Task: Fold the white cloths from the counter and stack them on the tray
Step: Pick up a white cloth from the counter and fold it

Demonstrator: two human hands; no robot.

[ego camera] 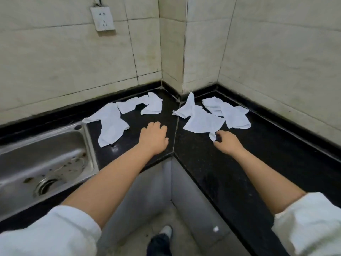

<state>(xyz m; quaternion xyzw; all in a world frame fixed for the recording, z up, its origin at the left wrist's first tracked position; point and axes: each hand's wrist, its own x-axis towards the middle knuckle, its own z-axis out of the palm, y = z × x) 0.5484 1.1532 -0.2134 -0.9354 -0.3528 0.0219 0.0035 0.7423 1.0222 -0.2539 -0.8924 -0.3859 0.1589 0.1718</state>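
Note:
Several crumpled white cloths lie on the black corner counter (230,172). One long cloth (110,124) hangs near the sink edge, another (145,105) lies behind it by the wall. To the right lie a spread cloth (201,120) and a further one (230,112). My right hand (227,142) pinches the near corner of the spread cloth. My left hand (154,137) rests on the counter, fingers curled loosely, holding nothing. No tray is in view.
A steel sink (42,159) is set in the counter at the left. Tiled walls enclose the corner, with a wall socket (102,18) up on the left wall. My foot (162,241) stands on the floor below.

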